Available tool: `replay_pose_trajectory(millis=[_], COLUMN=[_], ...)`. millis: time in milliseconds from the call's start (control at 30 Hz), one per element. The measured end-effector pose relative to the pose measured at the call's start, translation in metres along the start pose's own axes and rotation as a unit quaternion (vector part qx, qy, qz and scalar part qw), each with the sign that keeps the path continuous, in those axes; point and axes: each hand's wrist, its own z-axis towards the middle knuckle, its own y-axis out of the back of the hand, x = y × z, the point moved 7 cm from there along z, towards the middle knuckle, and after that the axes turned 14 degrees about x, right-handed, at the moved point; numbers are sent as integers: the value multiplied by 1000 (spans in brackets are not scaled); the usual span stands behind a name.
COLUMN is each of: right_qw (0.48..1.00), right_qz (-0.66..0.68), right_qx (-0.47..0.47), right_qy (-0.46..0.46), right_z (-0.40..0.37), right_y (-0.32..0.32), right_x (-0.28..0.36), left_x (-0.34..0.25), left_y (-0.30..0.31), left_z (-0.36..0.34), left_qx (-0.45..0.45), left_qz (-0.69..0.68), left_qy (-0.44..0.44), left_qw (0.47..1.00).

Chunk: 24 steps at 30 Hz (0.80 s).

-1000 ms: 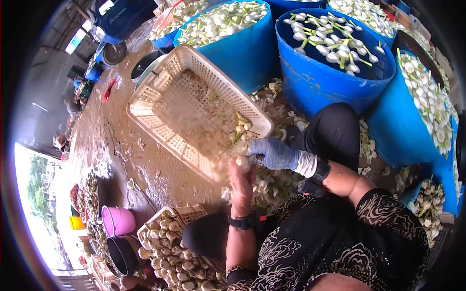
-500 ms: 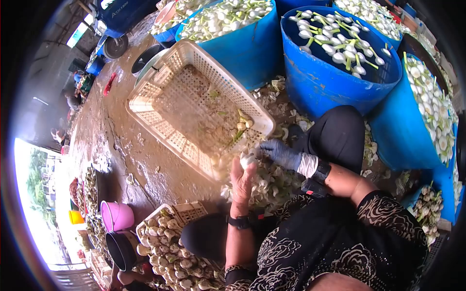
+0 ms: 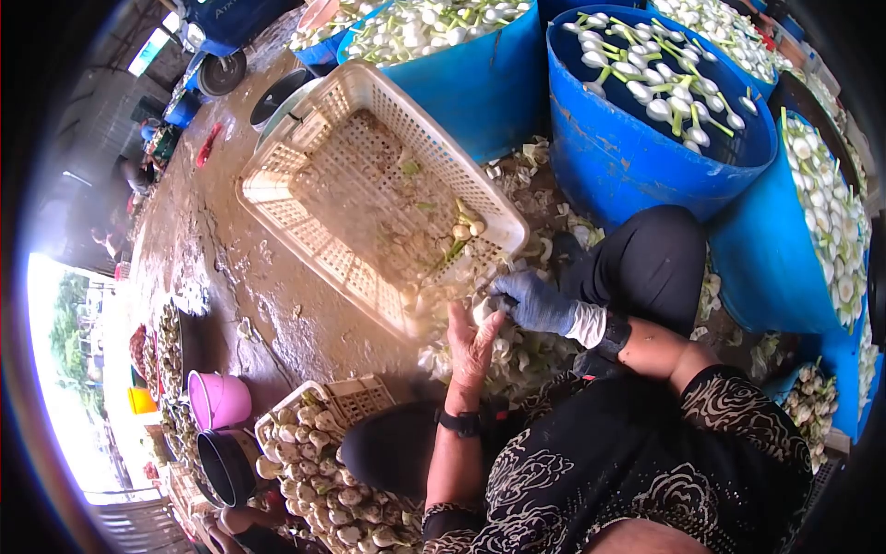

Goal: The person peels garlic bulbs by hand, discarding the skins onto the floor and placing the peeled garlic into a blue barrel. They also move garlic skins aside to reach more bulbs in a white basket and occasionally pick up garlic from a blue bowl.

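A white bulb (image 3: 482, 311), garlic- or onion-like, sits between my two hands. My left hand (image 3: 471, 349) is bare and closed around the bulb from below, its thumb along the side. My right hand (image 3: 537, 302), in a grey-blue glove with a white cuff, presses curled fingers against the bulb's other side; whether a small tool is inside them is hidden. Loose pale peelings (image 3: 526, 355) lie heaped below my hands. Just beyond them is a cream plastic crate (image 3: 318, 277), dirty inside, holding a few trimmed bulbs (image 3: 467, 224) and green scraps.
Large blue tubs (image 3: 618, 152) of white bulbs with green stems stand ahead and right. A crate of unpeeled bulbs (image 3: 314, 462) is at my left knee, near a pink bucket (image 3: 220, 400) and a black bucket (image 3: 226, 466). Wet brown floor (image 3: 221, 240) stretches left.
My right hand has turned and closed in on the bulb, covering more of it. My left hand has rotated slightly, staying at the bulb. The view has shifted a little.
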Motion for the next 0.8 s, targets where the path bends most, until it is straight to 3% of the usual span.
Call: replay_pose_trajectory(millis=[33, 67, 133, 267, 300, 333, 400, 467, 500, 533, 567, 600, 633, 667, 700, 733, 800], right_qw=[1000, 1000, 999, 996, 972, 863, 877, 980, 994, 994, 993, 989, 992, 992, 995, 997, 997], right_qz=[6, 6, 1, -44, 213, 449, 417, 192, 94, 95, 60, 23, 7, 7, -8, -22, -35], right_qx=[-10, -11, -33, -35, -43, -43, -19, 19, 43, 43, 86, 130, 116, 117, 96, 74, 69], right_qy=[-23, -23, -34, 65, -86, -229, -238, -46, -44, -44, -53, -62, -43, -43, -32, -21, -16], right_z=[0, 0, 0, -3, -4, -11, -8, 10, 11, 11, 11, 12, 12, 11, 10, 11, 9], right_y=[-1, -4, -11, -21, -13, -18, -11, -4, -2, 1, -3, -10, -12, -15, -15, -14, -13], right_x=[-4, -7, -24, -39, -56, -63, -51, -40, -33, -23, -13, -7, -4, -7, -10, -9, -7], left_x=[2, 3, 1, 3, 13, 23, 25, 24, 47, 43, 25, 14, 27, 26, 41, 52, 47], left_y=[5, 7, 8, 4, 10, 14, 15, 23, 37, 37, 30, 18, 25, 23, 25, 17, 17], left_z=[1, -1, -3, -6, -5, -4, -5, -2, -5, -6, -6, -7, -3, -3, -3, -5, -3], left_qx=[-14, -14, -6, 33, 3, -30, -68, -129, -139, -139, -120, -96, -96, -97, -97, -92, -80], left_qz=[86, 86, 181, 60, -45, -152, -172, -202, 70, 71, 262, 442, 308, 308, 89, -134, -73], left_qy=[-17, -17, 30, -50, -13, 22, 25, 20, -23, -22, -63, -103, -28, -27, 45, 115, 129], left_qw=[996, 996, 983, 996, 999, 988, 983, 971, 988, 988, 955, 886, 946, 946, 990, 980, 986])
